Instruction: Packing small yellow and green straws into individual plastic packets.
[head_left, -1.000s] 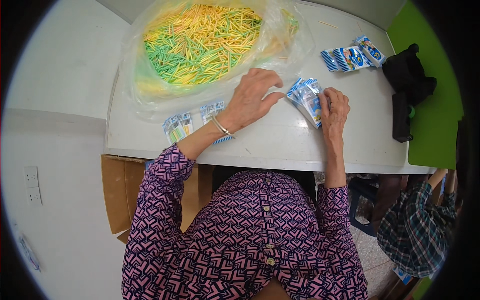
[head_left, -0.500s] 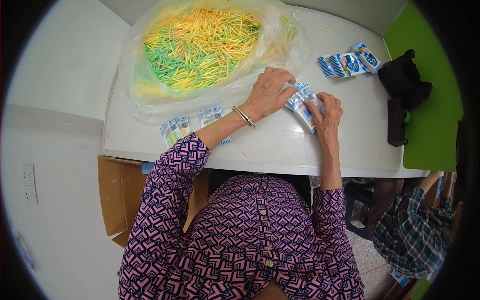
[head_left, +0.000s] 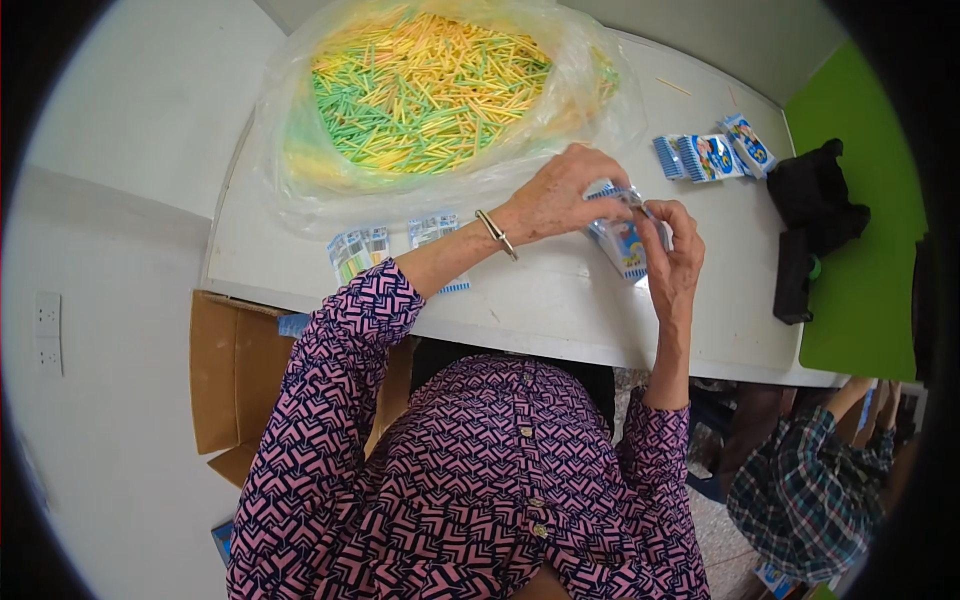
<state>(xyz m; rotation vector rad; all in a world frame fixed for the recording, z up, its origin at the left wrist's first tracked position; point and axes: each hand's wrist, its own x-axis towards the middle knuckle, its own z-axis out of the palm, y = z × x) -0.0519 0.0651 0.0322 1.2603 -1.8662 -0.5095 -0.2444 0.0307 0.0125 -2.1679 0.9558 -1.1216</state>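
Note:
My right hand [head_left: 672, 258] grips a small blue-and-white printed packet [head_left: 622, 240] just above the white table [head_left: 560, 300]. My left hand [head_left: 560, 192], with a metal bracelet at its wrist, pinches the packet's top edge from the left. Behind my hands lies a big clear plastic bag [head_left: 440, 100] full of thin yellow and green sticks. Two filled packets [head_left: 365, 250] rest near the table's front edge, left of my left forearm.
Several more blue packets [head_left: 708, 156] lie at the back right beside a black bag [head_left: 812, 200]. A cardboard box [head_left: 235, 380] stands under the table on the left. A person in a plaid shirt [head_left: 815, 490] is at the lower right, near a green surface [head_left: 860, 240].
My left hand has come off the plastic bag and moved right to the packet. Both hands have lifted the packet a little and closed on it.

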